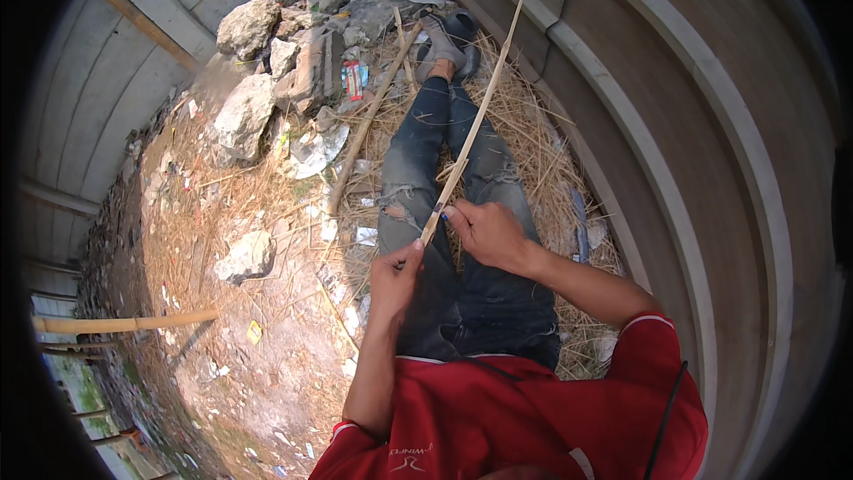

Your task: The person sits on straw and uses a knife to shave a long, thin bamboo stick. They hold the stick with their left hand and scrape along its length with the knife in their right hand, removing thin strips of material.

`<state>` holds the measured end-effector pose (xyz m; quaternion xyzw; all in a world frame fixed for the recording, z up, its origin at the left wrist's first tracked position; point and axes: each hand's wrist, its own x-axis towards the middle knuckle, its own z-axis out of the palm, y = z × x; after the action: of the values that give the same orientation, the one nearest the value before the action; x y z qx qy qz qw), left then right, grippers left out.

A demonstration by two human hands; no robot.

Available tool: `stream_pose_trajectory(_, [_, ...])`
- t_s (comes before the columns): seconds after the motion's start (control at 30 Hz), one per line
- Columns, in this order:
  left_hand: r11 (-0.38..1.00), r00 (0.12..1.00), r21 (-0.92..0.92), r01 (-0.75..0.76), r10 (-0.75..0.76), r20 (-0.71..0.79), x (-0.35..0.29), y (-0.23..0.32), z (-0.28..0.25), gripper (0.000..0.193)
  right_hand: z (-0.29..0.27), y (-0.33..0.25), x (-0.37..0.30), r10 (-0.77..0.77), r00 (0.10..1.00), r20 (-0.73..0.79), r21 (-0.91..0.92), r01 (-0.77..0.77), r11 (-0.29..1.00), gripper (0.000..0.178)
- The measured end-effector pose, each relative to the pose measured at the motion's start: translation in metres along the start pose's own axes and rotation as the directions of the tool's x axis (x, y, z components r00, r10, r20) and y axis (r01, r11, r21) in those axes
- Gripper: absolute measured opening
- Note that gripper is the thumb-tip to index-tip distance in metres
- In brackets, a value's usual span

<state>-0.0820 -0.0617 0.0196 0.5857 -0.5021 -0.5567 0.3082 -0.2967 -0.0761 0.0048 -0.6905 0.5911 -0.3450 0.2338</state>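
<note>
A long, thin strip of pale bamboo [487, 100] slants up and to the right over my outstretched legs in torn jeans [413, 160]. Its near end is pinched between the thumb and fingers of my left hand [395, 277]. Just beside that end, my right hand [491, 233] is closed, its thumb against the strip. A small blue bit and a dark sliver show at its thumb; the rest of what it grips is hidden in the fist. A short splinter stands off the strip a little above my hands.
Corrugated metal sheeting [684, 142] rises close on my right. Dry straw [555, 147] lies around my legs. Several rocks [244, 116], a stick [371, 116] and litter lie ahead and left. A bamboo pole [133, 324] juts in from the left.
</note>
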Motion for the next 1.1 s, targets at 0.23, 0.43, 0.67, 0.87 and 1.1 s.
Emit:
stream_pose_trajectory(0.23, [1.0,1.0,-0.017,0.01,-0.01,0.024,0.004,-0.005,0.0,0.048,0.001,0.015,0.011,0.202,0.853,0.48,0.491,-0.453,0.745,0.051])
stream_pose_trajectory(0.43, [0.999,1.0,-0.038,0.0,0.0,0.007,0.005,-0.002,-0.005,0.044,-0.006,-0.003,0.016,0.068,0.973,0.221,0.346,-0.143,0.927,0.051])
stream_pose_trajectory(0.67, [0.983,0.991,-0.153,-0.103,0.088,-0.098,0.004,0.001,-0.004,0.03,-0.027,-0.016,0.026,0.148,0.985,0.083,0.418,-0.17,0.892,0.044])
stream_pose_trajectory(0.87, [0.947,0.937,-0.096,-0.305,0.281,-0.205,0.01,-0.004,0.012,0.031,-0.027,-0.044,0.024,0.119,0.949,0.292,0.477,-0.253,0.842,0.037])
stream_pose_trajectory(1.1, [0.927,0.867,-0.052,-0.371,0.326,-0.377,0.02,0.0,0.007,0.033,-0.043,-0.026,0.032,-0.134,0.878,0.459,0.547,-0.161,0.822,0.024])
